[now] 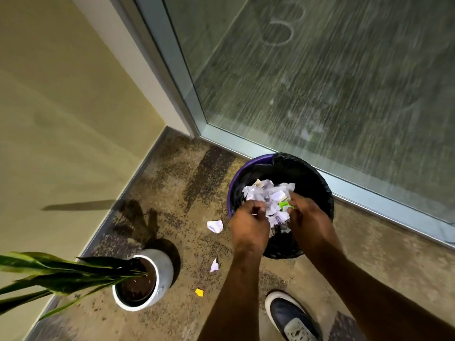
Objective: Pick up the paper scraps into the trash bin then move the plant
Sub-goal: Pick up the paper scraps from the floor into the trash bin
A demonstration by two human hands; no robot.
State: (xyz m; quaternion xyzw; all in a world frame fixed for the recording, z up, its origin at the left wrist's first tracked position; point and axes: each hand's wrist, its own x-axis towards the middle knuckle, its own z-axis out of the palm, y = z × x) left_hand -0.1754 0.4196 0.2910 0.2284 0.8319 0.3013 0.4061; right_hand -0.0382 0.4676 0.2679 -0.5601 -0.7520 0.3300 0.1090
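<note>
We've got a bunch of white crumpled paper scraps cupped between both hands over the round purple trash bin with its black liner. Our left hand and right hand each curl around the pile. Three stray bits lie on the brown speckled carpet: a white scrap, a smaller white one, a yellow one. The green leafy plant in a white ceramic pot stands near the wall, left of the bin.
</note>
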